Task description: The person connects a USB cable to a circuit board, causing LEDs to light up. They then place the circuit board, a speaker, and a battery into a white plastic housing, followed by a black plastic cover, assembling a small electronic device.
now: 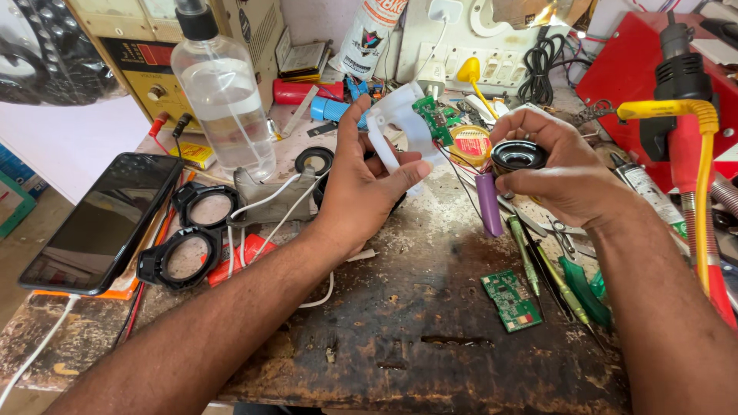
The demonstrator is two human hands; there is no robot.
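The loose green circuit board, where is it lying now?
In the head view, the green circuit board lies flat on the worn workbench, right of centre, below the right hand and just left of the green-handled screwdrivers.

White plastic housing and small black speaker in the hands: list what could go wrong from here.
1. Thin wires run from the white plastic housing in the left hand to the round black speaker in the right hand; pulling them apart might tear a joint.
2. The purple cylindrical cell dangles on those wires and could swing or snag.
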